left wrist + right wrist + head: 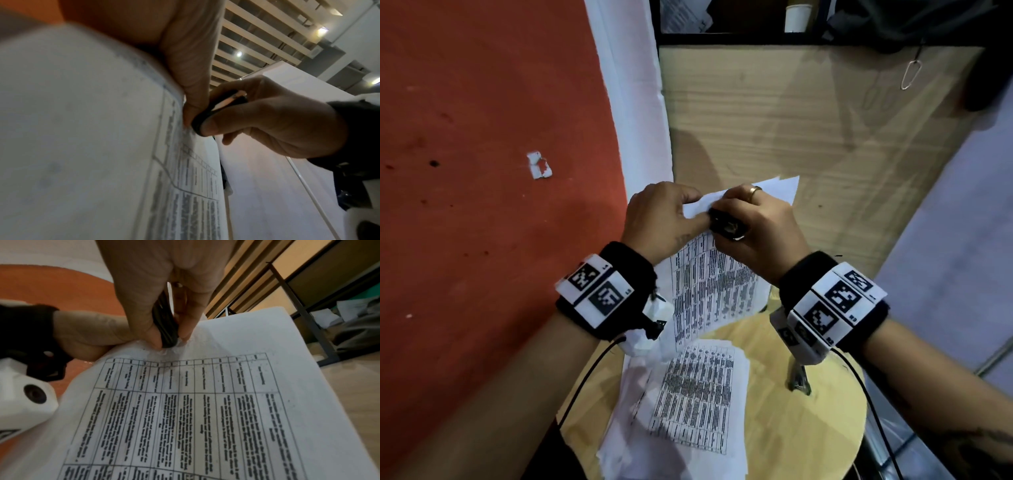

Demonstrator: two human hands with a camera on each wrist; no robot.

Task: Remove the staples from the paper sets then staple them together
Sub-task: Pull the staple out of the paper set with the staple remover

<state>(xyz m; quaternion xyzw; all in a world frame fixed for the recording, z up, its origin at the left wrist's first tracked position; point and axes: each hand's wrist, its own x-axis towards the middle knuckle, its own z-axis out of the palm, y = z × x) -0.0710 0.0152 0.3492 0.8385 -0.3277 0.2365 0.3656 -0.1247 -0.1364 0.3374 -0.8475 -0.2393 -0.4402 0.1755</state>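
A printed paper set with a table on it is held up above the round table. My left hand pinches its top edge, thumb on the paper. My right hand grips a small black staple remover, whose tip presses into the top margin of the paper right beside my left thumb. The same staple remover shows between my right thumb and fingers in the left wrist view. A second printed paper set lies flat on the round wooden table.
A metal stapler sits on the table under my right wrist. A wooden panel stands behind the table, a red floor with a paper scrap lies to the left. Cables run from both wristbands.
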